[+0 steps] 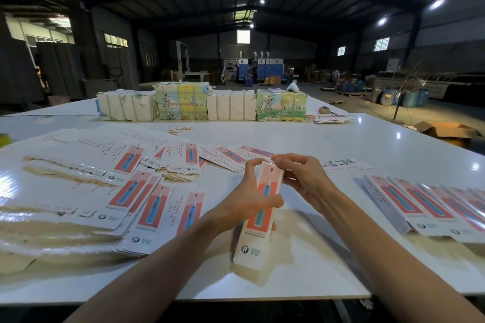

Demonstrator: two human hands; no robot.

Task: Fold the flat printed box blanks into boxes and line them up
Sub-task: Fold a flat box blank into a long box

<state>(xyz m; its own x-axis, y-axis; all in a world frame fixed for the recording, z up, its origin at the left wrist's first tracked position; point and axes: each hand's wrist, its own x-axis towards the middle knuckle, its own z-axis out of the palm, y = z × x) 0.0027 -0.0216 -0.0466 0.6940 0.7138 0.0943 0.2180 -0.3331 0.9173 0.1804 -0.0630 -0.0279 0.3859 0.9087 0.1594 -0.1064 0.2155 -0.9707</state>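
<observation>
At the worktop front edge, the left hand grips the box mid-length; the right hand pinches its top end

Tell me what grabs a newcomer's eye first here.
Centre stage is the long pink-and-red box, gripped by the left hand while the right hand pinches its top end. Flat blanks sprawl in heaps to the left, folded boxes lie in a row at right, and strapped bundles stand in a line farther back.
</observation>
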